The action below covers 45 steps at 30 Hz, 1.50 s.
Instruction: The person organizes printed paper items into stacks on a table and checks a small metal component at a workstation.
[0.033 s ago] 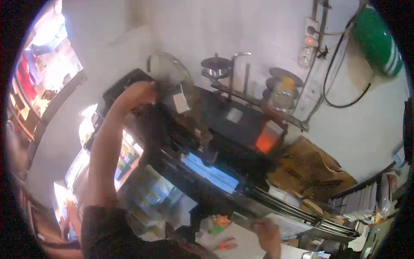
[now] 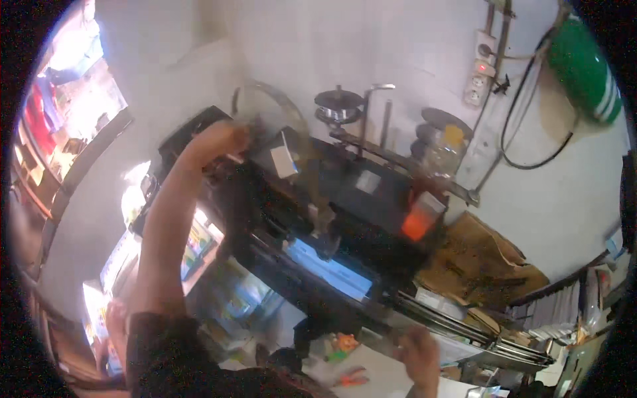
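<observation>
While the left hand [image 2: 222, 140] grips the black machine [image 2: 345, 205], the right hand's [image 2: 418, 351] grip is unclear.

**Black machine, hand wheel, white sheet**

Black machine [image 2: 345, 219]: bulky, dark, tilted in view, blue-lit panel low on its front. Clear round hand wheel [image 2: 269, 109]: blurred, at machine's upper-left end, gripped. White sheet [image 2: 451, 348]: flat, at machine's lower-right edge, touched.
</observation>
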Motion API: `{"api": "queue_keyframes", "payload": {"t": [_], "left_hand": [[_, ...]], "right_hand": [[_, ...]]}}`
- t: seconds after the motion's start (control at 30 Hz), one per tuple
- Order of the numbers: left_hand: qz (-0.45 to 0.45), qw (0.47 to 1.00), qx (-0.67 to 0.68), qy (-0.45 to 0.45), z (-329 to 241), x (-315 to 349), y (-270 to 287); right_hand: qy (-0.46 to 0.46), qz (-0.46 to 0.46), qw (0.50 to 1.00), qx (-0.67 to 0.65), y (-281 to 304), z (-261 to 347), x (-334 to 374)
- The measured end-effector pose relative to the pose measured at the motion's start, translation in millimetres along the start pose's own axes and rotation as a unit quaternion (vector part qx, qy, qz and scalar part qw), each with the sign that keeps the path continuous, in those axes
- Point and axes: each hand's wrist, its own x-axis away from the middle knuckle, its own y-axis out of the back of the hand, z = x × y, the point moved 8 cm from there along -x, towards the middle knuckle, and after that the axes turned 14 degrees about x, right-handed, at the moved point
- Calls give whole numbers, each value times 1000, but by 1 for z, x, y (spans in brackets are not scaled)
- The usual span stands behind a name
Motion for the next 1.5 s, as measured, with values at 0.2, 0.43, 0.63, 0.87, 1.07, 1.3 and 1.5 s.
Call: {"api": "queue_keyframes", "payload": {"t": [0.2,0.43,0.63,0.87,1.07,1.3,1.5], "left_hand": [[83,986,140,-39,43,-126,-6],[50,937,324,124,30,-189,-62],[136,842,490,180,23,-193,-96],[227,805,494,238,-7,-208,-147],[237,761,559,226,29,-235,-138],[257,702,643,166,6,-263,-168],[217,703,663,139,31,-285,-145]], "right_hand": [[39,-42,963,-263,-14,153,-148],[-8,56,927,-371,-66,222,-300],[-26,127,903,-410,-123,247,-353],[-56,119,844,-520,-118,194,-424],[-145,-10,881,-451,-132,220,-417],[-105,-176,842,-498,-87,153,-472],[-151,-263,865,-401,-90,214,-443]]}}
